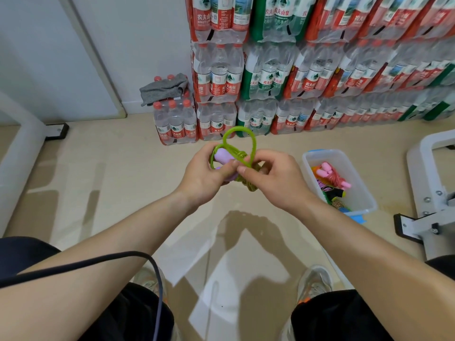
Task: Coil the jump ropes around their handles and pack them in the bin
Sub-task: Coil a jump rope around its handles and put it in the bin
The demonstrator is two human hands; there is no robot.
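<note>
Both hands meet at mid-view on the green jump rope. The left hand grips its purple handles, which slant from upper left to lower right, and the right hand pinches the wound strands, with one loop standing free above. The clear plastic bin sits on the floor to the right, nearer the right hand, so packing likely goes that way

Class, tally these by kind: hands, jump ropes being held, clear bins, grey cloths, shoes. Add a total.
Hands: 2, left hand, right hand
Jump rope in hand: 1
Clear bin: 1
Grey cloth: 1
Shoes: 2, left shoe, right shoe
Total: 7
</note>
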